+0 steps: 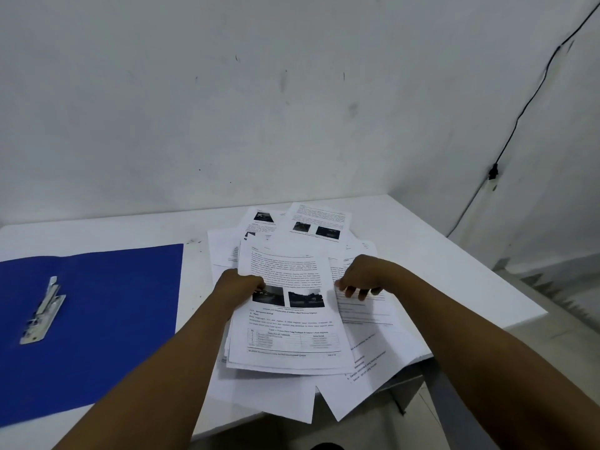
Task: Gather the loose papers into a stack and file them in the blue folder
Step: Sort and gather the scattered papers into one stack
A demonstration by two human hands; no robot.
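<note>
The left hand [238, 282] is on the left edge of the top sheet [289, 306]. Its fingers are curled shut and pinch that edge, with the thumb side on top of the paper. The right hand [363, 276] is at the right edge of the same sheet. Its fingers [355, 292] are bent down and a little apart, and the tips touch the papers under them. I cannot tell if this hand is holding a sheet or only pressing on it.

The loose papers [328, 222] lie in a messy pile on the white desk [438, 254], on its right half. Some sheets stick out past the near edge of the desk. More sheets fan out at the back, near the wall [227, 92].

The blue folder [107, 319] lies open and flat on the left side of the desk, apart from the pile. Its metal clip [42, 311] is on the left part of it. A black cable [535, 89] runs down the wall on the right.
</note>
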